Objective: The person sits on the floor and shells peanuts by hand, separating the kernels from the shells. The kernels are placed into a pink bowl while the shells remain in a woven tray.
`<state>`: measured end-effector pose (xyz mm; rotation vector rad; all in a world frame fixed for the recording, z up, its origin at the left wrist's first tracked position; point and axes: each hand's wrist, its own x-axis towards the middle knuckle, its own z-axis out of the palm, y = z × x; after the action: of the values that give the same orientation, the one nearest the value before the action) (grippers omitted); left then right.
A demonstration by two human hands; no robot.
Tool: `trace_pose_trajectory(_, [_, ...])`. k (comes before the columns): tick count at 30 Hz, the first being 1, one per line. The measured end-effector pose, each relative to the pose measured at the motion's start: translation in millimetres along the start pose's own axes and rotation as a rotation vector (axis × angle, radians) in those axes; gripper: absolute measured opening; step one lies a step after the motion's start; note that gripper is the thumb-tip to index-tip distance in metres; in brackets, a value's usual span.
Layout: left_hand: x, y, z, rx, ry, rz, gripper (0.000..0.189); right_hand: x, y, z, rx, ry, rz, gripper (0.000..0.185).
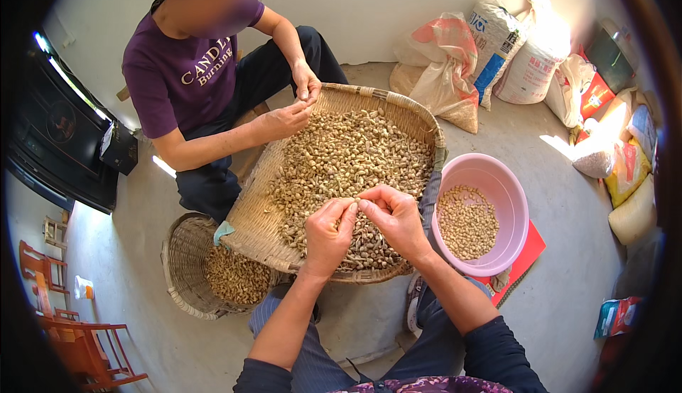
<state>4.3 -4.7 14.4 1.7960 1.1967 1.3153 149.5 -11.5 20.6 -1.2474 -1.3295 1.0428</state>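
My left hand (329,236) and my right hand (395,221) meet over the near part of a woven bamboo winnowing basket (261,233). Pinched between both sets of fingertips is a small dried pod (357,200), mostly covered by the fingers. A thick layer of similar tan-brown dried pods (346,153), some with stalks, fills much of the basket. To the right of it stands a pink plastic basin (510,201) with pale rounded kernels (468,223) at its bottom. A deeper wicker basket (184,254), low on the left, holds dry husk-like pieces (234,276).
Across the basket sits a co-worker (197,73), both hands (298,102) together above its far left rim. Filled sacks (533,57) stand along the wall, with more bags (628,164) at right. A red flat item (525,265) lies under the basin. Wooden chairs (85,345) stand at lower left.
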Motion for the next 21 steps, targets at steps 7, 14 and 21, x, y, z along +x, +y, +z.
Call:
trace_pose_trajectory(7, [-2, 2, 6, 0.091, 0.047, 0.123, 0.006, 0, 2, 3, 0.117, 0.007, 0.015, 0.006])
trace_pose_trajectory(14, [-5, 5, 10, 0.072, 0.031, 0.068, 0.005, 0, 8, 2, 0.155, 0.014, 0.021, 0.004])
trace_pose_trajectory(21, [-9, 6, 15, -0.122, 0.041, -0.201, 0.013, -2, 5, 7, 0.258, 0.06, 0.092, 0.005])
